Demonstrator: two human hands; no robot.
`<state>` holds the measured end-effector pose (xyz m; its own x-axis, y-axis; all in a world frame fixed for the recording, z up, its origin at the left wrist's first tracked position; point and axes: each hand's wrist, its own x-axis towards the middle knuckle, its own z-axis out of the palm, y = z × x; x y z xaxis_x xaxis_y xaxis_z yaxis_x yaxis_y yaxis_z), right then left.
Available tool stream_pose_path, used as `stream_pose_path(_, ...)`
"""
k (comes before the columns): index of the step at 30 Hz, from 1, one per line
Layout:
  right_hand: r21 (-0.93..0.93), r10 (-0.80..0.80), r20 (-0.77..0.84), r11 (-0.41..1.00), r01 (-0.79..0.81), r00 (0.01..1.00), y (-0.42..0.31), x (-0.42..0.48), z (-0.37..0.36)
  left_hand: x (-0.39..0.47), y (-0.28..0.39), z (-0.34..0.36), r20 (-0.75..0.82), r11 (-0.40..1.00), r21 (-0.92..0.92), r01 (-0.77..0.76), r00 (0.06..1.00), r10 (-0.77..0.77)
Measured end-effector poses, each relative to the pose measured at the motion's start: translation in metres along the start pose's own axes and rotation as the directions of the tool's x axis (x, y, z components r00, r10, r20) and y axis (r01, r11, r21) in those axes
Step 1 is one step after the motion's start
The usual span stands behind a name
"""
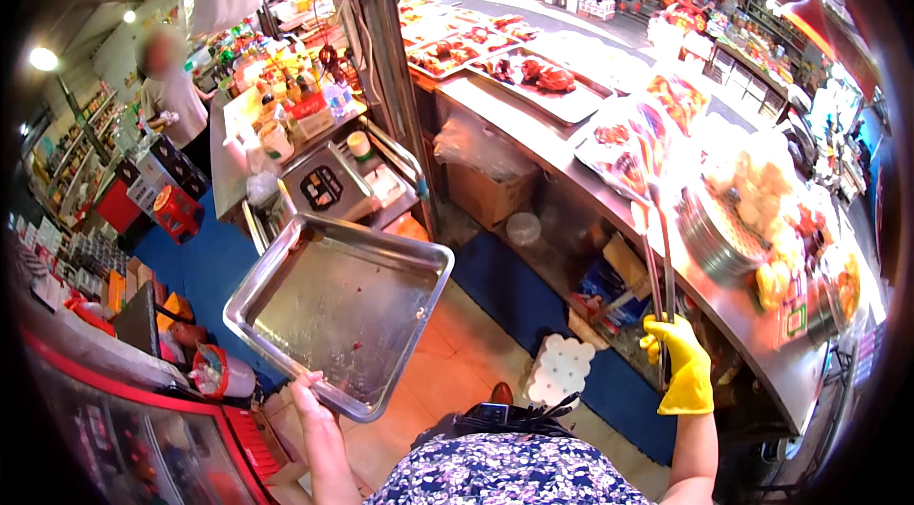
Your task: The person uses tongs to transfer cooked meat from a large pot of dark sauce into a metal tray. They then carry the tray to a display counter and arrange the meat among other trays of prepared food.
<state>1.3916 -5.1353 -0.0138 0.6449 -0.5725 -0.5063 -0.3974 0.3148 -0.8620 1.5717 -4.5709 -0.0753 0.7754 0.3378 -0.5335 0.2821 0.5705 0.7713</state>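
Note:
My left hand (314, 394) is bare and grips the near rim of a rectangular metal tray (343, 312), which is tilted and holds only small scraps. My right hand (675, 358), in a yellow rubber glove, is closed around long metal tongs (658, 269). The tongs point up and away, their far ends over the counter beside a tray of meat in clear plastic (621, 148). To the right of the tongs, a round metal steamer (721, 234) bears pale food, partly washed out by glare. Farther back, cooked meat lies in a metal tray (546, 80) on the counter.
A metal counter (500, 109) curves along the right. A wooden post (393, 48) divides it from a cluttered worktop (235, 169). A white egg carton (560, 369) and blue mats (493, 284) lie on the floor. A person (175, 98) stands at the back left. A glass-fronted case (143, 433) is at lower left.

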Motion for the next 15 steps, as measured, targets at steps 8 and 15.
stream_pose_path(8, -0.173, 0.011, 0.34, 0.984, 0.051, 0.94, -0.161, 0.251, 0.159, 0.056, 0.012, 0.124, -0.186, 0.991, -0.053, -0.119, 0.977, 0.107)
stream_pose_path(15, -0.294, 0.141, 0.411, 0.956, -0.016, 0.9, -0.253, 0.419, 0.302, 0.152, 0.018, 0.218, -0.329, 0.975, -0.135, -0.176, 0.936, 0.123)
